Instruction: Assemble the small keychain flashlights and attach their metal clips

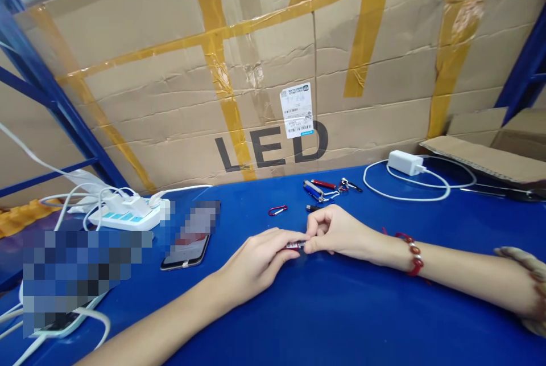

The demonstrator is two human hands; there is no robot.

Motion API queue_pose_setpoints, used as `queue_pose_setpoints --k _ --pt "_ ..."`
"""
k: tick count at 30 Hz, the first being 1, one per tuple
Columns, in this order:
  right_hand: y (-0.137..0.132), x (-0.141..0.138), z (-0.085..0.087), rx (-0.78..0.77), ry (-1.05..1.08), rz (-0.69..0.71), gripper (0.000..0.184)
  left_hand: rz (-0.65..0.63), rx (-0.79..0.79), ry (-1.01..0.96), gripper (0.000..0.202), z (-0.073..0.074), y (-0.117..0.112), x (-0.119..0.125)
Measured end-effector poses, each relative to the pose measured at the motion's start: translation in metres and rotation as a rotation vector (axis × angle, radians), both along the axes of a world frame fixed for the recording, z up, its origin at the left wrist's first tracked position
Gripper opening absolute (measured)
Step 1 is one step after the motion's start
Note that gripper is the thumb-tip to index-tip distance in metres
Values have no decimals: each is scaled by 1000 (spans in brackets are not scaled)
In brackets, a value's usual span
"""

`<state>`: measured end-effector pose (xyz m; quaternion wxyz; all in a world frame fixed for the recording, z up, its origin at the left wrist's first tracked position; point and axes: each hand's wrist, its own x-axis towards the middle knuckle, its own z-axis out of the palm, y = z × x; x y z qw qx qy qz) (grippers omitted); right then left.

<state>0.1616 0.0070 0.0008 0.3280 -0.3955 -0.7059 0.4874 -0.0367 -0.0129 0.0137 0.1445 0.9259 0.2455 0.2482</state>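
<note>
My left hand (pixel 267 255) is closed around a small red penlight (pixel 292 246) with a white label, held just above the blue table. Its silver end points right, where the thumb and fingers of my right hand (pixel 328 230) pinch it. The fingers cover most of the penlight, so its full shape is hidden. Just beyond my hands lie a red carabiner clip (pixel 278 210), a blue penlight (pixel 313 189), another red penlight (pixel 323 184) and a black carabiner clip (pixel 350 185). A short black piece (pixel 313 208) shows partly behind my right hand.
Left on the blue table (pixel 273 326) are a phone (pixel 185 252), a white power strip (pixel 132 218) with plugs and cables, and a blurred-out device. A white charger (pixel 403 163) with a looped cable lies at the back right. A large cardboard box (pixel 170 110) stands behind.
</note>
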Motion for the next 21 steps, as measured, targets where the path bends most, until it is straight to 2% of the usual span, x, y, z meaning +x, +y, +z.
queue_pose_setpoints --k 9,12,14,16,21 --pt "-5 -3 5 112 -19 -119 26 114 -29 -121 18 -4 5 4" --pt "-9 -2 6 346 31 -177 22 133 -54 -129 17 -4 5 5" --pt "-11 -2 5 544 59 -154 15 131 -70 -126 18 -2 5 5" --pt "-12 -1 4 674 71 -111 9 122 -98 -123 19 -1 5 5" --pt "-14 1 3 737 76 -166 12 125 -150 -118 20 2 5 5"
